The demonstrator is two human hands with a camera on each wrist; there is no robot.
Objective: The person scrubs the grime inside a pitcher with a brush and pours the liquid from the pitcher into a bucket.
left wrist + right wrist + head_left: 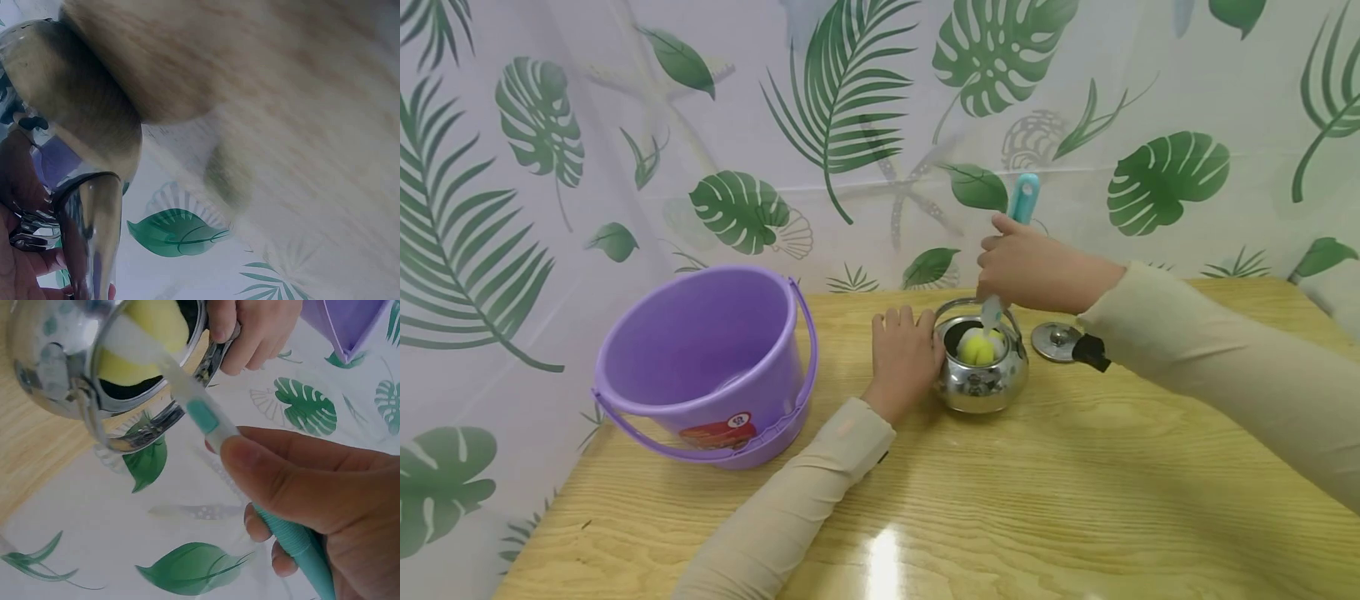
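Observation:
A shiny steel teapot (pixel 981 387) stands lidless on the table, its hoop handle raised over the mouth. My left hand (pixel 904 358) holds it at its left side; in the left wrist view, fingers (pixel 47 261) appear beside the tapering metal spout (pixel 94 231). A sponge brush with a teal handle (pixel 1024 198) is gripped by my right hand (pixel 1037 268) above the pot. Its yellow and white sponge head (pixel 979 348) sits in the mouth. From the right wrist view, my thumb lies along the handle, and the sponge head (pixel 147 334) fills much of the opening.
A purple bucket (pixel 700 350) with its handle down stands left of my left hand. The steel lid (pixel 1054 342) lies on the wooden table (pixel 1037 508) right of the teapot, under my right forearm. A leaf-patterned sheet (pixel 865 100) hangs behind the table.

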